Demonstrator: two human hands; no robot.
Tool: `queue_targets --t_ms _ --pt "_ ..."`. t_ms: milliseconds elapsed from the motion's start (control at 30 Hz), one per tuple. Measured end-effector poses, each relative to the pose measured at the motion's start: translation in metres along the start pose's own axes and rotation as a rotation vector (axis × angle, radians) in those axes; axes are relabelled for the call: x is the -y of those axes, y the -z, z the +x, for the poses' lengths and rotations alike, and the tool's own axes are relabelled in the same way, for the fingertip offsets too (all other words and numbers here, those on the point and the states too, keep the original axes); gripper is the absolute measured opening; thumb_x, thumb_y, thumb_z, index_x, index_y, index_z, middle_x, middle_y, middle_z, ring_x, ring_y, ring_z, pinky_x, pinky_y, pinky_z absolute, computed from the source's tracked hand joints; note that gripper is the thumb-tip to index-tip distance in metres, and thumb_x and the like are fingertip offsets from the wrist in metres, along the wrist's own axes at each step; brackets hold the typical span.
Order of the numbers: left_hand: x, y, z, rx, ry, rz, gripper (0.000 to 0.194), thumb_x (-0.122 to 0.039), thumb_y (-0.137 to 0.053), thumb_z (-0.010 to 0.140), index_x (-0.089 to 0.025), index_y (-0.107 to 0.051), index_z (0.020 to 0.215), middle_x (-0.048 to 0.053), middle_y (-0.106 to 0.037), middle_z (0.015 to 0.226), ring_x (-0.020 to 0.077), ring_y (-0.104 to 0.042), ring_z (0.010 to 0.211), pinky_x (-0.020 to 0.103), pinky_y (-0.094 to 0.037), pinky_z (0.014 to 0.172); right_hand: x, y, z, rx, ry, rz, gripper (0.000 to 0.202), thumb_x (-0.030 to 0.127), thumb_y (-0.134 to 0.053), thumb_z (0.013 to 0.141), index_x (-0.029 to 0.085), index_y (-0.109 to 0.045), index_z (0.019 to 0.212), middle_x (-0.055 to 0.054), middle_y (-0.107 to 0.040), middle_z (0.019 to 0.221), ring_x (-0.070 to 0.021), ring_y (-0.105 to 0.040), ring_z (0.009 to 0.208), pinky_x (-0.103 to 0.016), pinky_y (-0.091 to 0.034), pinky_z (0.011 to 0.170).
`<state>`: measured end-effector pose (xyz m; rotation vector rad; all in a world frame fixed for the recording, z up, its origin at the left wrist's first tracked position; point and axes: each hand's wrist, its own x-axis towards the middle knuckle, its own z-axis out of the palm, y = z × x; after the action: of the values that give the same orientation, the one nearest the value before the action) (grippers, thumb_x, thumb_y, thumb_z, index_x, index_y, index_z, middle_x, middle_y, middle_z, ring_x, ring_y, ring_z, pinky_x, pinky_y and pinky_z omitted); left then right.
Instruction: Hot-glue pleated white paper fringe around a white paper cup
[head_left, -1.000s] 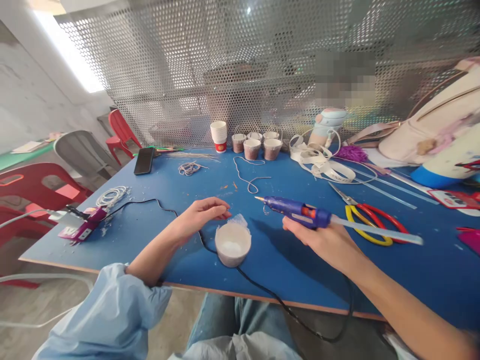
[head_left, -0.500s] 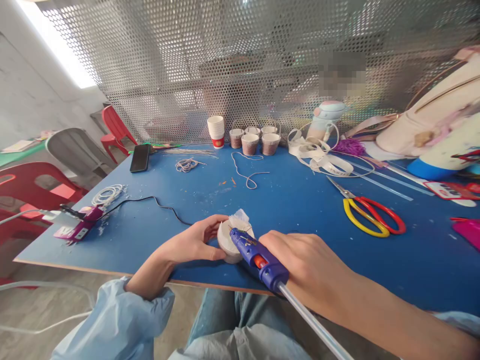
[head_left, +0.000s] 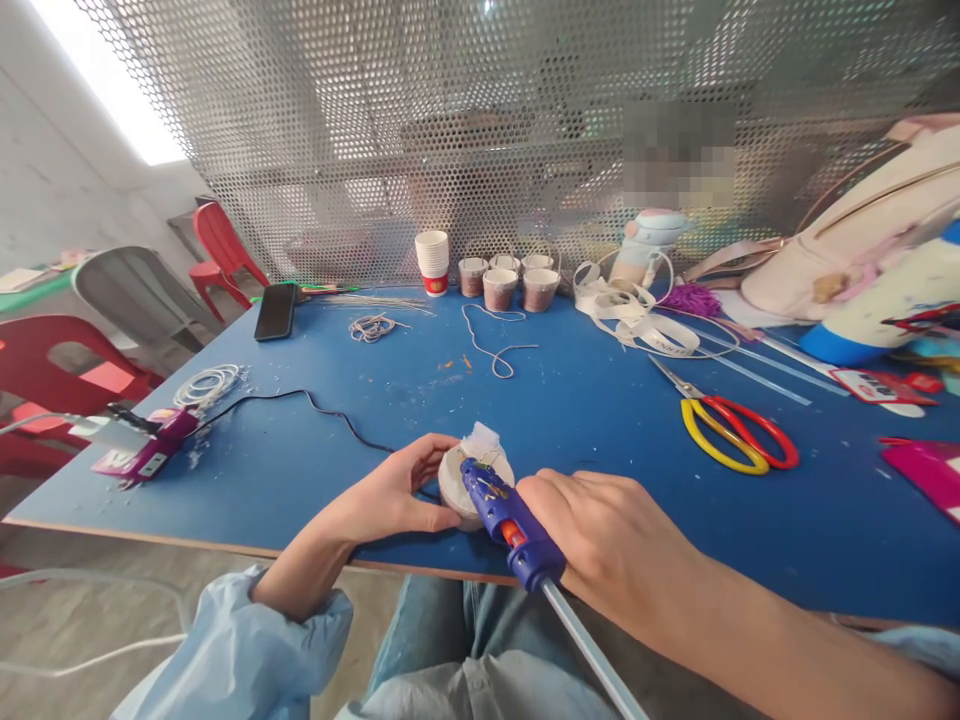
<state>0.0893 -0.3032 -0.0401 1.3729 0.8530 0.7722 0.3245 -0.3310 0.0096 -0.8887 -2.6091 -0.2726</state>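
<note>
Near the table's front edge, a small whitish cup (head_left: 454, 484) stands with its open top up, and a translucent scrap (head_left: 484, 437) sits at its far rim. My left hand (head_left: 397, 492) grips the cup from the left, thumb in front and fingers behind. My right hand (head_left: 600, 515) is wrapped round a blue glue gun (head_left: 517, 525), whose tip is over the cup's opening. A long clear glue stick (head_left: 589, 640) sticks out of the gun's back end. The gun hides part of the cup's inside.
Behind stand stacked paper cups (head_left: 432, 264) and several small baskets (head_left: 499, 289). Scissors (head_left: 731, 425), white ribbon (head_left: 637, 325), a bottle (head_left: 646, 245) and a bag (head_left: 832, 235) are to the right. A phone (head_left: 276, 312), cord coils (head_left: 210, 385) and a power strip (head_left: 154, 450) lie left.
The glue gun's back end has swung slightly left, and its tip remains over the cup. The view has shifted a little. Both hands keep their holds.
</note>
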Motion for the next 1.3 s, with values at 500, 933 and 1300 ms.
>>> queue_targets --t_ms 500,933,1300 --pt "-0.017 0.028 0.015 -0.041 0.006 -0.066 0.045 -0.024 -0.073 0.076 -0.021 -0.059 0.118 0.011 -0.061 0.13 0.028 -0.054 0.123 0.045 -0.037 0.108 -0.064 -0.005 -0.023 -0.092 -0.936 0.69 0.036 0.054 -0.056 0.08 0.02 -0.068 0.074 -0.001 -0.064 0.059 -0.0159 -0.059 0.055 -0.026 -0.044 0.051" --pt "-0.045 -0.015 0.06 -0.112 0.01 0.232 0.031 -0.028 -0.074 0.072 -0.015 -0.062 0.099 0.001 -0.064 0.076 0.0119 -0.059 0.069 0.026 -0.044 0.066 -0.113 -0.06 -0.017 0.059 -0.914 0.585 0.041 0.053 -0.056 0.079 0.017 -0.069 0.094 -0.005 -0.071 0.078 -0.0235 -0.065 0.075 -0.032 -0.049 0.07" --pt "-0.035 -0.005 0.053 -0.129 -0.168 -0.2 0.037 -0.009 -0.075 0.063 -0.018 -0.067 0.098 0.001 -0.066 0.079 0.0118 -0.063 0.071 0.023 -0.048 0.067 -0.1 -0.023 -0.077 0.166 -0.913 0.271 0.041 0.062 -0.047 0.083 0.023 -0.062 0.084 -0.005 -0.069 0.08 -0.0214 -0.064 0.068 -0.032 -0.046 0.058"
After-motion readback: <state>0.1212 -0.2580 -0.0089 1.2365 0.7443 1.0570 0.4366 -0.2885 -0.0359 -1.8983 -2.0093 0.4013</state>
